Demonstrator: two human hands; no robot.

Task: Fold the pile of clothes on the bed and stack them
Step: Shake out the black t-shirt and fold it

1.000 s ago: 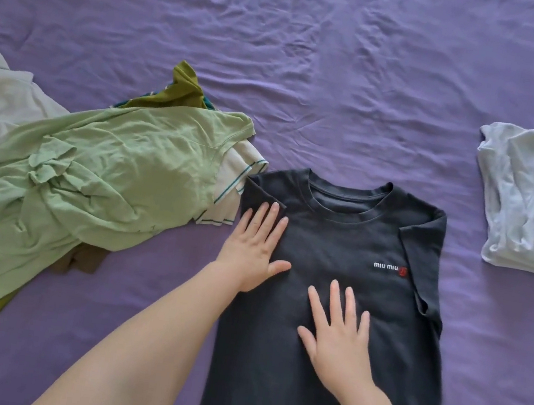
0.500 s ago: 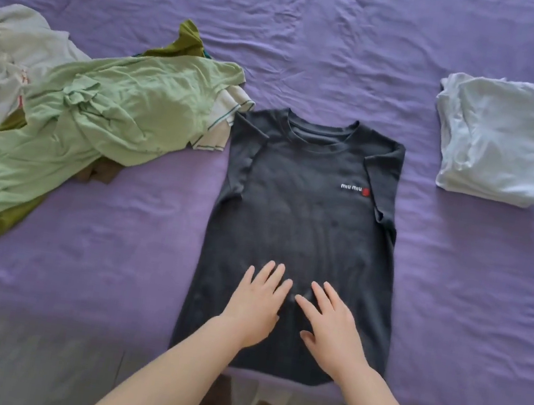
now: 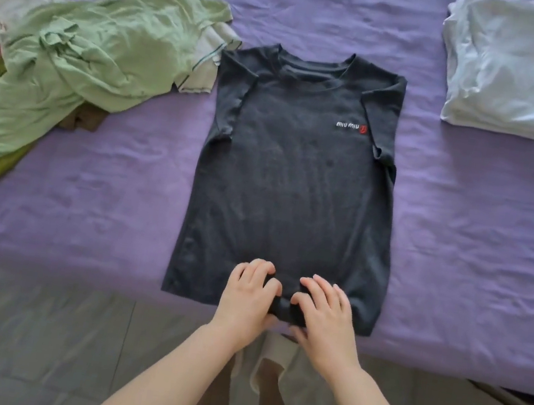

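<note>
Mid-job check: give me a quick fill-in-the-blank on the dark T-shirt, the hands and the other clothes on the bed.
1. Both hands grip the dark T-shirt at its ___ edge.
2. The unfolded green garment lies to the shirt's ___.
3. The folded white garment lies to the shirt's ___.
4. The left hand and right hand have ___ fingers.

Missing words: bottom; left; right; curled
</note>
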